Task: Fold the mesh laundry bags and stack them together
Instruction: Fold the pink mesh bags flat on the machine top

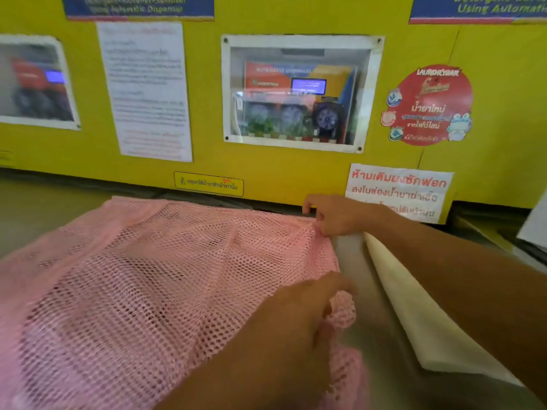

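A large pink mesh laundry bag [142, 279] lies spread over the grey metal counter [364, 294], covering its left and middle. My right hand [334, 216] pinches the bag's far right corner close to the yellow wall. My left hand [299, 315] grips the bag's near right edge, where the mesh bunches under the fingers. A folded cream-white piece [414, 315] lies flat on the counter to the right of the bag, partly under my right forearm; whether it is another mesh bag I cannot tell.
A yellow wall panel [266, 170] stands right behind the counter, with a clear window over a dispenser unit [299, 93], paper notices [145, 90] and stickers. A white sign [396, 190] hangs just behind my right hand.
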